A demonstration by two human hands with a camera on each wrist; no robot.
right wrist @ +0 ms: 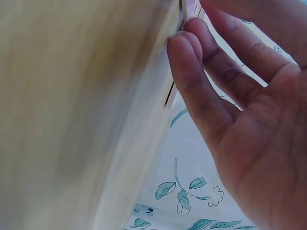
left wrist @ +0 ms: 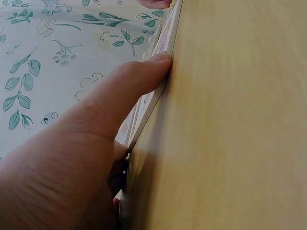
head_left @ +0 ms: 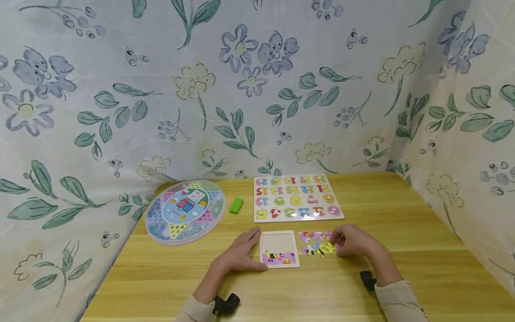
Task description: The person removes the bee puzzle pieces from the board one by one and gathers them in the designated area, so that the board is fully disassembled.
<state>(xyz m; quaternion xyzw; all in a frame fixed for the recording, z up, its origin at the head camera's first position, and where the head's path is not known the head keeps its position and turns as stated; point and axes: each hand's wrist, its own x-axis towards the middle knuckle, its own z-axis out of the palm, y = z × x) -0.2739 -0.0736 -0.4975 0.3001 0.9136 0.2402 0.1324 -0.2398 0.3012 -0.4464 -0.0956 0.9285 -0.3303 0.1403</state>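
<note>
A small square wooden puzzle tray (head_left: 295, 250) lies before me, its lower part filled with a pink, yellow and black picture. My left hand (head_left: 242, 252) spans its left side, thumb along the near edge and index fingertip by the far left corner. In the left wrist view the thumb (left wrist: 139, 79) presses the tray's edge. Loose jigsaw pieces (head_left: 318, 244), pink, yellow and black, lie in a cluster right of the tray. My right hand (head_left: 354, 241) reaches to the cluster's right edge, fingers bent and fingertips at the pieces; I cannot tell whether it pinches one.
Behind the tray lies a number puzzle board (head_left: 297, 217) with coloured digits. A green block (head_left: 236, 205) sits left of that board. Further left is a round Chinese checkers board (head_left: 185, 210). Floral cloth (head_left: 249, 89) hangs behind the wooden table (head_left: 306, 295).
</note>
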